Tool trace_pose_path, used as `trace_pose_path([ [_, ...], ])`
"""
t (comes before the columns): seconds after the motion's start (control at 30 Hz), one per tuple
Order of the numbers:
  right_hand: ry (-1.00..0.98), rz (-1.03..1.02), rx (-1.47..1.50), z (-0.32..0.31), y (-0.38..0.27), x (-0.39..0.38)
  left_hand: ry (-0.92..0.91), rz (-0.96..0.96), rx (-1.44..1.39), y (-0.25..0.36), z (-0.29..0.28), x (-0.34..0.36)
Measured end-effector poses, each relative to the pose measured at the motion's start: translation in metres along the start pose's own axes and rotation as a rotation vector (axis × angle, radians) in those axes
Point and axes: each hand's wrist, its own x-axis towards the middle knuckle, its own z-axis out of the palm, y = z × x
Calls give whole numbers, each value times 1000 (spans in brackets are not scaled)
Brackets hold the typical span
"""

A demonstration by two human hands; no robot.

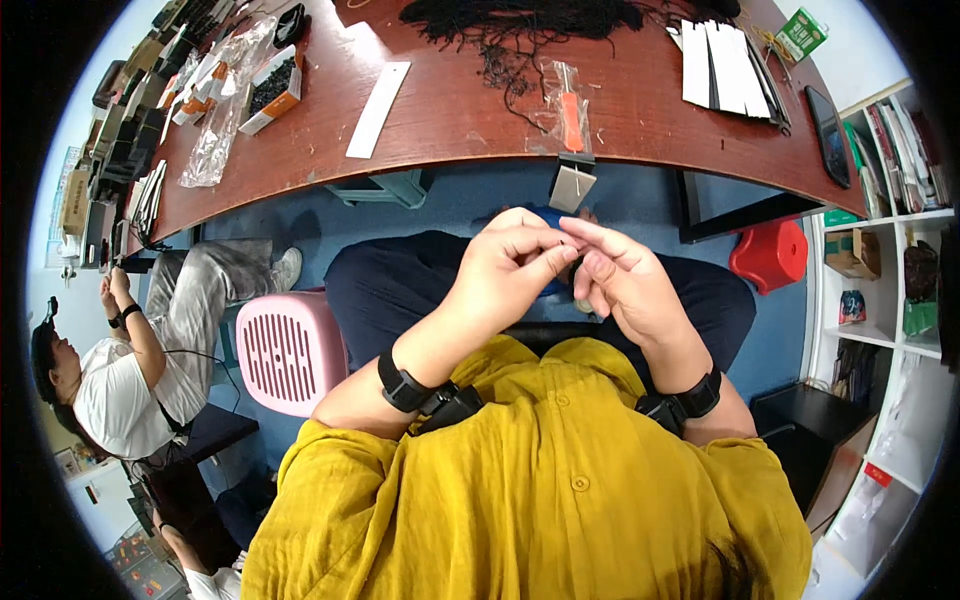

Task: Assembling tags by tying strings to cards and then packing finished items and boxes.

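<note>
My left hand has its thumb and index finger pinched on a tiny dark item at their tips, mostly hidden. Beside it, my right hand has bent fingers reaching to the same spot; what they grip is too small to make out. Both are held above my lap in dark trousers. Just beyond them, a grey metal block juts from the table's front edge, below an orange strip with clear plastic around it.
The wooden table carries white strips, black cords, boxes and a phone. A pink stool and seated co-worker are at left; a red stool and white shelving at right.
</note>
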Motion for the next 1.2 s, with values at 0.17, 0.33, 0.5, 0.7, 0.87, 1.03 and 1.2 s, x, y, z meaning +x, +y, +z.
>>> trace_pose_path([
  [0.17, -55, 171, 232, 4, 5, 2, 80, 72, 30, -1, 2, -3],
  [0.33, -79, 24, -116, -1, 7, -3, 40, 129, 57, 4, -23, 7],
  [0.5, -52, 75, -114, -7, -1, -5, 575, 187, 1084, 4, -117, 48],
  [0.7, 203, -142, -308, -23, 6, 2, 479, 52, 1229, -3, -156, 61],
  [0.87, 388, -378, -464, -28, 9, 25, 270, 262, 775, 8, -89, 48],
  [1.03, 404, -398, -477, -17, 9, 46, 77, 131, 420, 7, -12, 37],
  [1.2, 401, -381, -503, -15, 8, 48, 120, -48, 312, 2, -6, 41],
])
